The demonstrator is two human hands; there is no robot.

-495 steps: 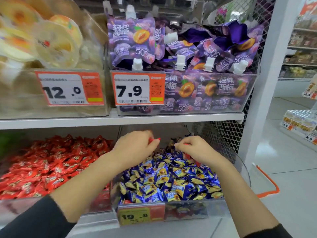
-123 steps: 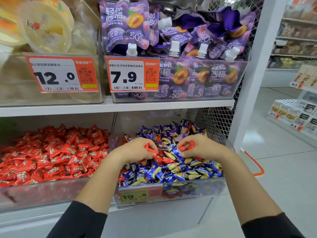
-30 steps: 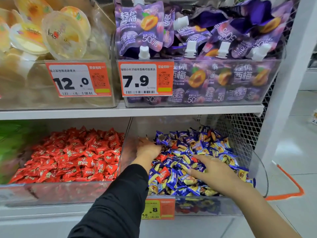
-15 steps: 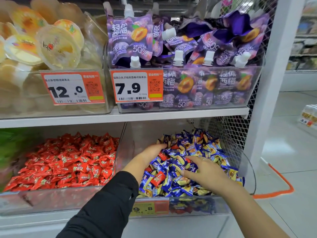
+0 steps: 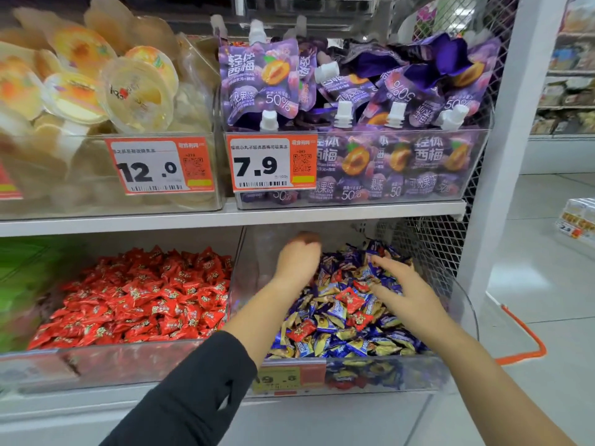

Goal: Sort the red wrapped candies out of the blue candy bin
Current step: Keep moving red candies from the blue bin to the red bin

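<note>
Both hands are inside the clear blue candy bin point(image 5: 463, 304) on the lower shelf, which sits at about 5 o'clock from the middle of the view. The left hand point(image 5: 297, 262) is raised over the back left of the pile, toward 11 o'clock within the bin, with its fingers curled downward; it is blurred, so I cannot tell whether it holds anything. The right hand point(image 5: 402, 294) lies low across the right half of the pile, its fingers spread and stretched toward 11 o'clock, resting on the wrappers and pinching nothing.

Several red wrapped candies point(image 5: 349, 297) lie scattered among the blue candies point(image 5: 331, 329): one just beside the right hand's fingertips at mid-pile, another at 6 o'clock from it, a third toward 7 o'clock near the front wall. A yellow price tag point(image 5: 277, 378) is fixed to the bin's front.

At 9 o'clock, the neighbouring red candy bin point(image 5: 128, 358) is heaped with matching red wrappers. On the upper shelf point(image 5: 225, 217), purple jelly pouches point(image 5: 260, 78) stand at 12 o'clock and pale jelly cups point(image 5: 135, 91) at 10 o'clock, each behind an orange price label.
</note>
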